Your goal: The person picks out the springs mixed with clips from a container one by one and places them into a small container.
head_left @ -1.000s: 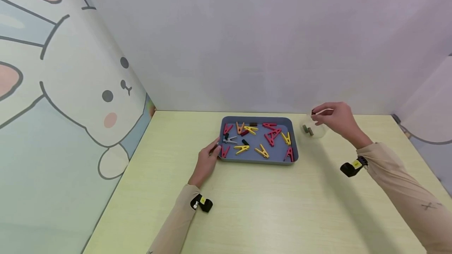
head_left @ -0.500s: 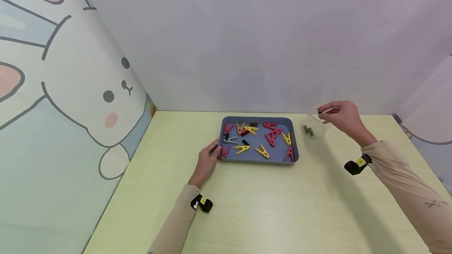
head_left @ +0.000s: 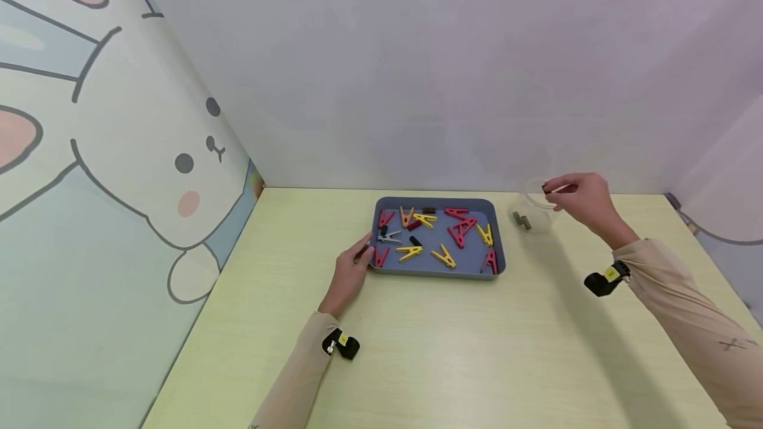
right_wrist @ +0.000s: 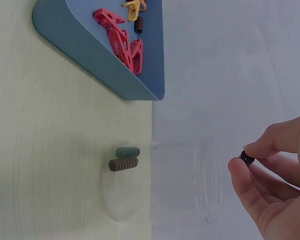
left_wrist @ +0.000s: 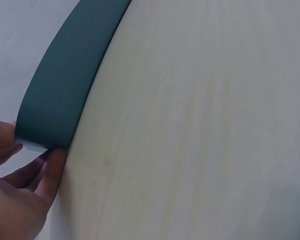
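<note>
My right hand (head_left: 579, 200) pinches a small dark ribbed cylinder (right_wrist: 247, 158) between thumb and fingertip, right by the mouth of a clear jar (right_wrist: 175, 190). That jar stands on the table to the right of the tray. Two ribbed cylinders, a green one (right_wrist: 127, 152) and a brown one (right_wrist: 123, 164), lie at its bottom. At the front left corner of the blue-grey tray (head_left: 438, 274), my left hand (head_left: 347, 278) grips the wall, thumb by the rim and fingertips at the lower edge. Red, yellow, orange and grey spring clips lie spread in the tray.
Several dark ribbed cylinders lie among the clips, including a black one (head_left: 415, 241) and a brown one (head_left: 428, 210). Behind the light wooden table (head_left: 429, 349) hangs a pale curtain (head_left: 417, 85). A rabbit-printed cloth (head_left: 149, 151) borders the left side.
My right hand has moved a little to the right, over the jar's mouth, still pinching the dark cylinder. The left hand and the tray have stayed in place.
</note>
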`<move>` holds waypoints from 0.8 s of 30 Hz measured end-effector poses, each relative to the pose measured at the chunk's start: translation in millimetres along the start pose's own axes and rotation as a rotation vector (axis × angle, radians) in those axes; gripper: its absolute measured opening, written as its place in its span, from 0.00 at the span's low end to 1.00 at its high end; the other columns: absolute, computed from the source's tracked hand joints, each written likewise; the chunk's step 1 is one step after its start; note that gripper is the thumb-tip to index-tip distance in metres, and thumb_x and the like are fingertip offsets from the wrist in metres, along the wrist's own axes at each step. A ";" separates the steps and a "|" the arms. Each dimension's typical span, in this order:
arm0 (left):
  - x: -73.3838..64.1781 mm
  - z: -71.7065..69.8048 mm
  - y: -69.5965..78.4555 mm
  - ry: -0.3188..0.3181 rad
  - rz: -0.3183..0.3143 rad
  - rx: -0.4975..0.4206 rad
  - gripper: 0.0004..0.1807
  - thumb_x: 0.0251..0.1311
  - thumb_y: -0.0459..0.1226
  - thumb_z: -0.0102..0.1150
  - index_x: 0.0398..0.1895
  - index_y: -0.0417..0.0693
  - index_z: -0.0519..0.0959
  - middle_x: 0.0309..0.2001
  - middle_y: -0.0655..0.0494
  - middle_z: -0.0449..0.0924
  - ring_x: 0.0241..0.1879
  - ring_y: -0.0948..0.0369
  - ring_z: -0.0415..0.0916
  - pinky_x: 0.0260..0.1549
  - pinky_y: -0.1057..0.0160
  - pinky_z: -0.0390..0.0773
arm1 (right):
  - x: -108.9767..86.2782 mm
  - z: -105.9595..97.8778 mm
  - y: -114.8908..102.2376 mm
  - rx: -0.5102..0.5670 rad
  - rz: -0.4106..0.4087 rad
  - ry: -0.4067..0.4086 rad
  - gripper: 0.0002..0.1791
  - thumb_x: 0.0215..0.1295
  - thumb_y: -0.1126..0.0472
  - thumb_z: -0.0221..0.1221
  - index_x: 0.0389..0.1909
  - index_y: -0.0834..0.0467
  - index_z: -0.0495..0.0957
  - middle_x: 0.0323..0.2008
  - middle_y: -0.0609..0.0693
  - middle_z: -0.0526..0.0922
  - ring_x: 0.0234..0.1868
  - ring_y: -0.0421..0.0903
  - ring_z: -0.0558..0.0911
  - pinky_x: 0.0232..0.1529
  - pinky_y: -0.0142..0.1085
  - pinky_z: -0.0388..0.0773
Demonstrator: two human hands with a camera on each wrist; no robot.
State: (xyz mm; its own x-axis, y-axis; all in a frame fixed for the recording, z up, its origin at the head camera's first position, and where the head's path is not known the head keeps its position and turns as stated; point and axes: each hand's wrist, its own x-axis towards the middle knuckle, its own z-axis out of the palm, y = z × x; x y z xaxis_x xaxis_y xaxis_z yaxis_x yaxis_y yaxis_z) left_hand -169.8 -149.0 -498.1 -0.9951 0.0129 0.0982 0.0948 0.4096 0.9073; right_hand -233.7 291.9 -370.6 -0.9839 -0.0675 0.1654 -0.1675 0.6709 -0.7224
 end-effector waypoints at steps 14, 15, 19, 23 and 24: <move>1.1 0.2 -1.6 -0.005 -0.001 -0.012 0.22 0.70 0.43 0.49 0.66 0.55 0.69 0.55 0.49 0.76 0.53 0.59 0.71 0.53 0.54 0.71 | 3.8 3.4 5.1 -0.012 0.016 0.063 0.13 0.60 0.63 0.59 0.39 0.69 0.82 0.42 0.64 0.82 0.21 0.38 0.81 0.24 0.30 0.74; 1.1 0.2 -1.3 -0.006 -0.001 -0.013 0.22 0.70 0.43 0.49 0.66 0.55 0.69 0.55 0.49 0.76 0.54 0.59 0.71 0.53 0.54 0.70 | 3.8 3.3 5.0 -0.013 0.017 0.064 0.13 0.60 0.63 0.59 0.40 0.69 0.82 0.41 0.64 0.83 0.21 0.37 0.81 0.25 0.29 0.74; 1.2 -0.1 -1.0 -0.009 0.003 -0.014 0.23 0.70 0.43 0.49 0.66 0.55 0.69 0.55 0.50 0.76 0.55 0.58 0.71 0.54 0.54 0.70 | 5.1 2.8 5.5 -0.019 0.026 0.076 0.14 0.62 0.61 0.59 0.40 0.70 0.82 0.38 0.65 0.83 0.21 0.38 0.82 0.25 0.27 0.73; 1.5 -0.2 -2.0 -0.010 0.008 -0.012 0.23 0.69 0.43 0.49 0.66 0.54 0.69 0.53 0.51 0.77 0.51 0.60 0.72 0.50 0.56 0.73 | 8.2 3.2 7.1 -0.028 0.024 0.081 0.14 0.62 0.61 0.58 0.39 0.70 0.82 0.36 0.66 0.83 0.21 0.38 0.81 0.24 0.27 0.74; 1.7 -0.2 -2.2 -0.010 0.011 -0.012 0.23 0.69 0.43 0.49 0.66 0.54 0.69 0.53 0.51 0.77 0.50 0.60 0.73 0.48 0.57 0.74 | 9.0 3.3 7.6 -0.029 0.022 0.081 0.14 0.63 0.61 0.58 0.39 0.70 0.82 0.36 0.66 0.83 0.21 0.38 0.81 0.24 0.27 0.74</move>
State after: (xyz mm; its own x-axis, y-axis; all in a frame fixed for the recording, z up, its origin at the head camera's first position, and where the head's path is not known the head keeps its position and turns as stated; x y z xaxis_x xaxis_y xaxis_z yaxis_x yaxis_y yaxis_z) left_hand -171.7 -150.0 -499.9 -0.9943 0.0266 0.1036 0.1056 0.3982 0.9112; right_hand -244.0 293.9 -376.8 -0.9789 0.0067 0.2042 -0.1426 0.6931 -0.7066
